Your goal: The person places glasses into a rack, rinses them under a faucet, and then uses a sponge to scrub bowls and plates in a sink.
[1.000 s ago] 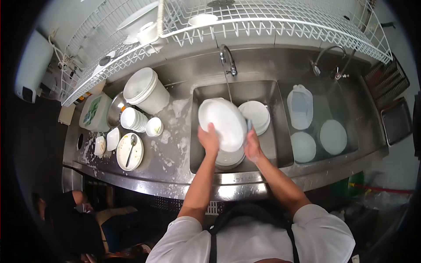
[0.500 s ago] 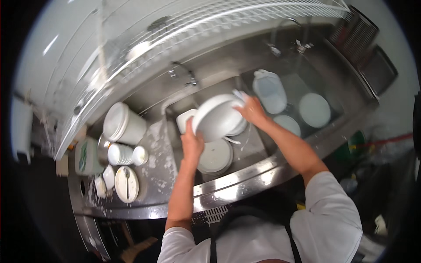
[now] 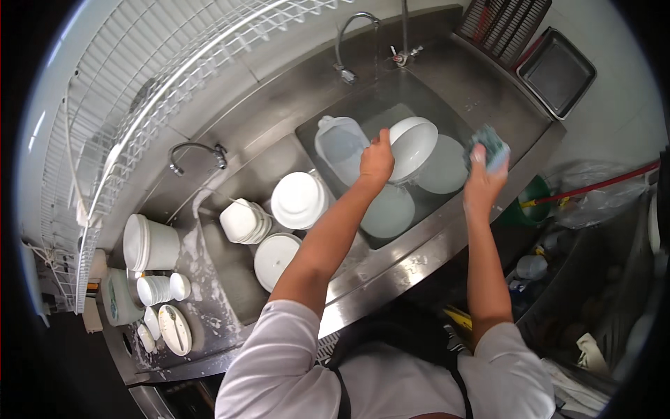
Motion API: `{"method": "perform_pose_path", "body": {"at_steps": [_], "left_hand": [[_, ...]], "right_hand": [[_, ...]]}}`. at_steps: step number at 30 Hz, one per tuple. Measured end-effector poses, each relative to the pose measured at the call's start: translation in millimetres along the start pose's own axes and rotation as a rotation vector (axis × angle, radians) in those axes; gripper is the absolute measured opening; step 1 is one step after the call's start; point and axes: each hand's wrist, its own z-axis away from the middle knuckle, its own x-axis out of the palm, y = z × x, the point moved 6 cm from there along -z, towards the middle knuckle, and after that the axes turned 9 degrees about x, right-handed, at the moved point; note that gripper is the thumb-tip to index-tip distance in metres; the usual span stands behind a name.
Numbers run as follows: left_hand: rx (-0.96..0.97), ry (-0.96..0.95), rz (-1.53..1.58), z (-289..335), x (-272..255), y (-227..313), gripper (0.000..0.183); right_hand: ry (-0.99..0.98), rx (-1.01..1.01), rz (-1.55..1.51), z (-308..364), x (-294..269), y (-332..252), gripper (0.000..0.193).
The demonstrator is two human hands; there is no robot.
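My left hand (image 3: pixel 377 160) is closed on the rim of a white bowl (image 3: pixel 419 143), which is tilted over the water-filled right basin (image 3: pixel 447 101). My right hand (image 3: pixel 483 185) is closed on a green-blue scrubbing sponge (image 3: pixel 490 148), held apart from the bowl near the basin's right edge. In the water around the bowl lie a pale oblong tub (image 3: pixel 340 146) and two round pale dishes, one (image 3: pixel 443 166) beside the bowl and another (image 3: pixel 388 211) nearer to me.
The left basin holds stacked white bowls (image 3: pixel 244 221), a stack of white plates (image 3: pixel 299 200) and a round lid (image 3: pixel 276 262). On the left counter stand a white bucket (image 3: pixel 151 243), several small cups (image 3: pixel 155 290) and an oval dish (image 3: pixel 174 329). Taps (image 3: pixel 347 70) rise at the back.
The bowl has moved right, from above the left basin to the right one, in my left hand. My right hand has let go of the rim and moved right with the sponge. The view has shifted right.
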Motion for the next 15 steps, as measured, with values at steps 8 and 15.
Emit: {"method": "perform_pose_path", "body": {"at_steps": [8,15], "left_hand": [[-0.3,-0.153,0.096,1.8,141.2,-6.0,0.036],[-0.35,-0.229,0.123,42.8,187.9,-25.3,0.056]], "right_hand": [[0.144,0.194,-0.137,27.3,-115.0,43.9,0.029],[0.067,0.374,-0.241,31.8,-94.9,65.2,0.032]]}}
